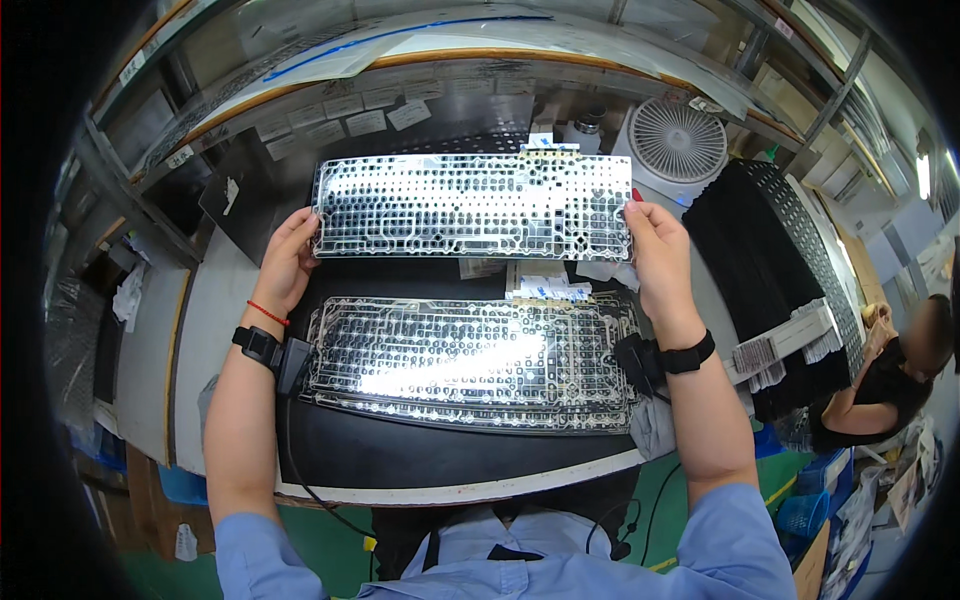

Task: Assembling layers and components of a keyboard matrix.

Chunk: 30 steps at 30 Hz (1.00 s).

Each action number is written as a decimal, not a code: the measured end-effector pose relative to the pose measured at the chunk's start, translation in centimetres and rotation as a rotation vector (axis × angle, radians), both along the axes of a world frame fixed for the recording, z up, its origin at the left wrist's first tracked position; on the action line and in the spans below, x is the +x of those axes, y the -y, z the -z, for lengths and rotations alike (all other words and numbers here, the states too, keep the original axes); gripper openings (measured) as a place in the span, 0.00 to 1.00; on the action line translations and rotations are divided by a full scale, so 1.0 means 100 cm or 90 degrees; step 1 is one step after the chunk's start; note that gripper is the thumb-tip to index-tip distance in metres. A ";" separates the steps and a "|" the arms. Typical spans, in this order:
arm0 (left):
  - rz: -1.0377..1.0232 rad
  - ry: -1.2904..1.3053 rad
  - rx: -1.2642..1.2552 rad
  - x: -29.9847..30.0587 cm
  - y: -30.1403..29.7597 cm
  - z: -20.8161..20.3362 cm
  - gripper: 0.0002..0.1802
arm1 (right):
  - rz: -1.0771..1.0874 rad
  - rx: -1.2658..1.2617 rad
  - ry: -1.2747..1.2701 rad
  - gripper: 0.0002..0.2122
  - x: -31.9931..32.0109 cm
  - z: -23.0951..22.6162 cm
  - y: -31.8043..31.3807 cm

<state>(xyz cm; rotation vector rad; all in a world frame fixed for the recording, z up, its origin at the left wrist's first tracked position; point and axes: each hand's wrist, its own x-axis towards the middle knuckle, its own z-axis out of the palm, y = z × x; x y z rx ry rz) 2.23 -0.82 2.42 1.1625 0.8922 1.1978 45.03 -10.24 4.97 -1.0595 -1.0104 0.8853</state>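
Note:
A clear keyboard membrane sheet (440, 215) with printed traces is held up between my hands over the bench. My left hand (290, 250) pinches its left edge, thumb in front. At the right edge my right hand (657, 245) grips it the same way. A connector tail with white-and-blue tape (548, 142) sticks up from its top edge. Below it, nearer to me, lies a stack of similar membrane sheets (470, 360) on a black mat (400, 460). White-and-blue tape tabs (550, 288) show at the stack's top edge. Strong glare covers part of both.
A round white fan (678, 140) stands at the back right. Beside it, black sheets (750, 270) are piled, with bundles of pale strips (790, 340) on them. A shelf (450, 60) crosses the back. Another person (880, 380) sits at far right. Cables hang near the bench's front edge.

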 end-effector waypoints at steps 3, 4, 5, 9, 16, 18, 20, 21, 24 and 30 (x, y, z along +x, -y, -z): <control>-0.023 0.030 0.013 -0.004 -0.006 0.009 0.11 | 0.021 0.004 0.009 0.08 -0.001 -0.001 0.001; 0.042 0.039 0.030 -0.014 -0.009 0.009 0.09 | 0.044 0.011 0.026 0.08 -0.001 -0.002 0.002; 0.035 0.037 0.031 -0.020 -0.011 0.011 0.09 | 0.037 0.012 0.023 0.08 -0.001 -0.004 0.004; 0.033 0.035 0.088 -0.006 -0.004 0.008 0.09 | 0.065 0.007 0.061 0.15 0.004 -0.003 0.003; -0.027 0.011 0.043 -0.005 -0.008 0.009 0.15 | -0.006 0.040 0.018 0.15 -0.005 -0.004 0.003; -0.021 0.008 0.042 -0.004 -0.007 0.006 0.18 | -0.006 0.045 0.038 0.17 -0.004 -0.004 0.005; -0.021 0.017 0.054 -0.006 -0.006 0.005 0.19 | -0.007 0.049 0.078 0.22 -0.004 -0.004 0.006; -0.034 0.023 0.048 0.000 -0.004 0.004 0.20 | -0.005 0.048 0.076 0.22 -0.004 -0.003 0.006; -0.010 0.074 0.049 0.006 -0.001 -0.001 0.21 | -0.016 0.064 0.070 0.22 -0.002 -0.001 0.004; 0.089 -0.018 -0.013 -0.005 -0.004 0.004 0.12 | -0.004 0.076 0.029 0.22 -0.004 -0.003 0.003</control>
